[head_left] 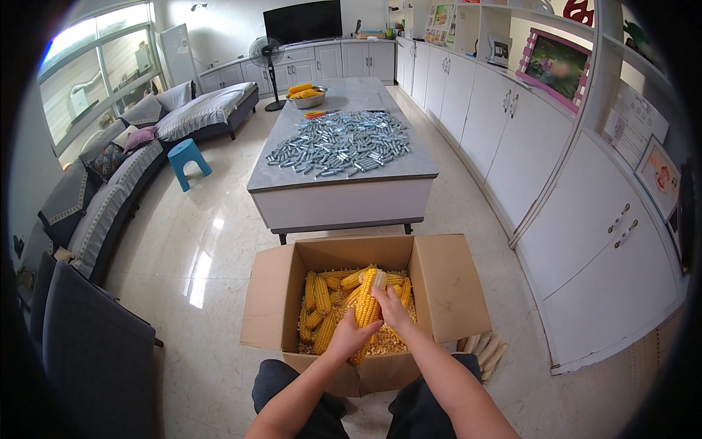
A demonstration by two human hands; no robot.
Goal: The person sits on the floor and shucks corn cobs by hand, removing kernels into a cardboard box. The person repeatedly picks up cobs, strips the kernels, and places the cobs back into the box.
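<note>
L hand (351, 339) has its fingers curled round the lower part of 1 yellow corn ear (368, 301), closed so far as the ear's thickness allows. This ear is tilted, upper end leaning a bit to R, and is above the open cardboard box (265, 296). R hand (393, 311) is just beside, its fingers bent round 1 pale cob (379, 281), partly closed; the cob's lower part is hidden, so I can't tell for sure how it meets the ear.

In the box, more yellow ears (322, 294) lie at L and at the back, w/ loose kernels (387, 344) among them, esp. at near R. On the floor, R of the box, some bare cobs (488, 353) lie side by side. Beyond the box stands the grey-topped bench (351, 91), w/ a wide heap of small metal cylinders (340, 143) and, at far L, a metal bowl (308, 102) holding yellow corn. A blue stool (189, 157) is L of the bench.
</note>
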